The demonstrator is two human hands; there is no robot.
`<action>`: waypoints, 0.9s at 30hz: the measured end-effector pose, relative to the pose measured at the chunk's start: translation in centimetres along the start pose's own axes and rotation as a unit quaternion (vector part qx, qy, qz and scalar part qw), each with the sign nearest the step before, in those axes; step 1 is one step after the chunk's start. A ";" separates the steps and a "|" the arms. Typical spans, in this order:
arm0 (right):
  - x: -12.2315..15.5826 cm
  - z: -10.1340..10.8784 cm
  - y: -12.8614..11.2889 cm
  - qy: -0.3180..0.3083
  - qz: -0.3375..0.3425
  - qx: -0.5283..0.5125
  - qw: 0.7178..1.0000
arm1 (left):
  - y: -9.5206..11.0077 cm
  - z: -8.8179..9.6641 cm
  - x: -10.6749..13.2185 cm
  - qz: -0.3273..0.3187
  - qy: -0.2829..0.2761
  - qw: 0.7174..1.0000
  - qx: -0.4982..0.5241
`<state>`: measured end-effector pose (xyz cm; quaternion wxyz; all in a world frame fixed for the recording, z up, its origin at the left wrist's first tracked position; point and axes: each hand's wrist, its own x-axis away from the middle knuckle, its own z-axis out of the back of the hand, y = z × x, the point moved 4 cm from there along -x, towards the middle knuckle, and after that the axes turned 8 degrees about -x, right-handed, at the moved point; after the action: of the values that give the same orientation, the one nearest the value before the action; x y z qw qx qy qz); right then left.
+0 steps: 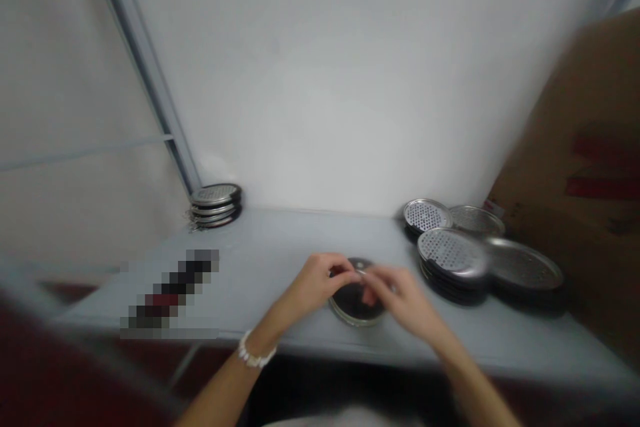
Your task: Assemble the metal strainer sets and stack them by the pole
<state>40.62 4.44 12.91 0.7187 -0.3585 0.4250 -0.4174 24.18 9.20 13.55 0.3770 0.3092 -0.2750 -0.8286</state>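
Observation:
My left hand [325, 275], with a white beaded bracelet [256, 352] on its wrist, is closed in a pinch above a dark round disc with a pale metal rim [357, 313]. Close against it, my right hand [397, 293] is also pinched, its fingers smeared by motion. The fingertips of both hands nearly meet over the disc. Something small and shiny seems to sit between them, too blurred to name. The hands hide much of the disc, which lies near the table's front edge.
On the grey table [300, 230], a stack of round perforated metal discs [216, 203] stands at the back left. Several more stacks of perforated discs [453, 253] are at the right, beside a large brown cardboard box [565, 147]. A pixelated patch [170, 297] covers something at the left.

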 end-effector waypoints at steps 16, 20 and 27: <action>0.1 -0.2 -0.4 0.028 -0.010 -0.033 0.999 | 0.6 0.4 0.2 -0.023 0.018 0.998 0.048; -0.1 0.0 0.0 0.019 -0.012 -0.069 0.997 | 0.6 0.3 0.1 -0.024 0.014 0.999 0.045; 0.1 0.0 -0.1 0.046 0.002 -0.017 0.999 | 0.6 0.2 0.3 -0.046 -0.023 0.998 0.048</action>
<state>40.59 4.34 12.96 0.6930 -0.3500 0.4654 -0.4251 24.19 8.67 14.00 0.3172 0.3195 -0.3084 -0.8380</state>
